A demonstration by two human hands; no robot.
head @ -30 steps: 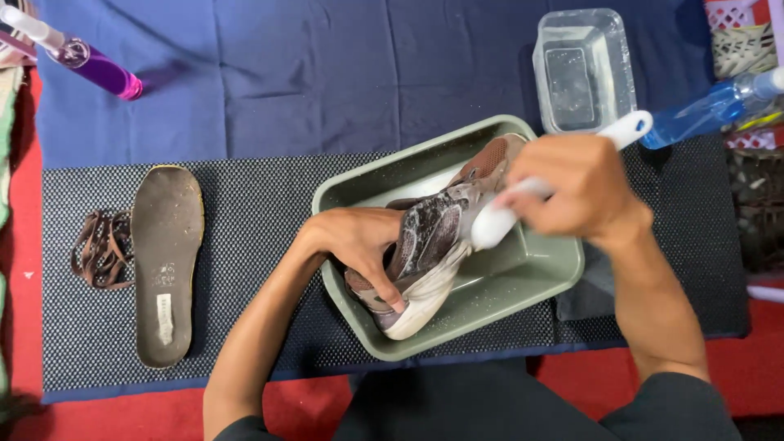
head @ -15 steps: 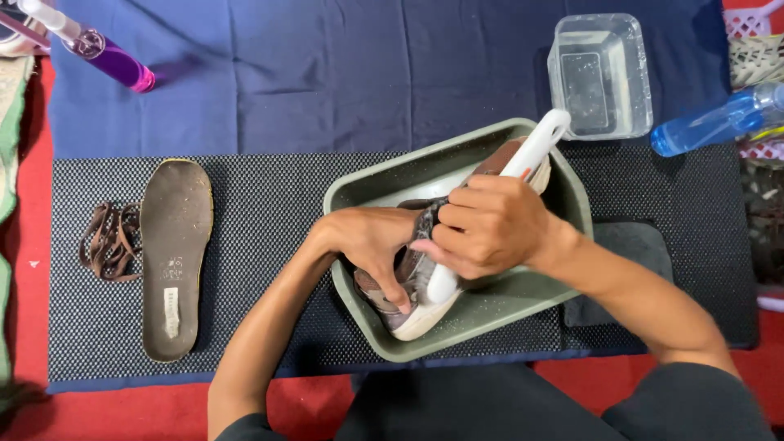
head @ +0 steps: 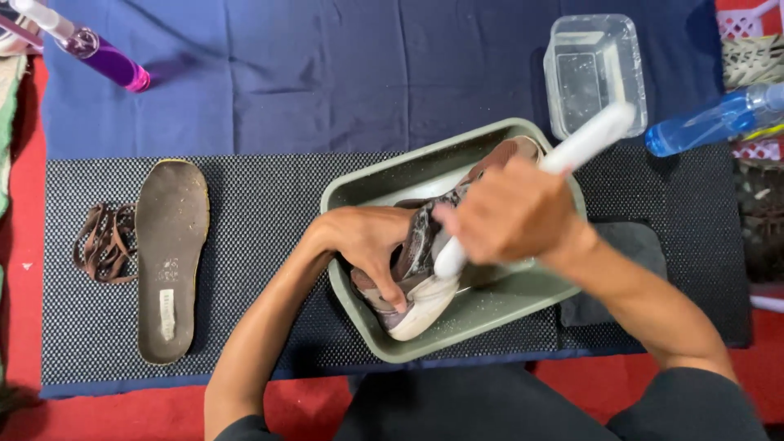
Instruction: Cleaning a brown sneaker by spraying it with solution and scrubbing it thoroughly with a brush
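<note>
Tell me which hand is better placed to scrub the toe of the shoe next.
Probably the right hand: it already grips the white brush, whose head rests on the shoe in the green tray. The left hand is occupied clamping the shoe steady.

head cam | 1 view | looks straight down, close | tray (head: pixel 359 192) centred on mat (head: pixel 261 212)

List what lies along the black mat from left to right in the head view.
Brown laces → insole → left hand gripping the shoe in the green tray → right hand holding the white brush handle → dark cloth.
</note>
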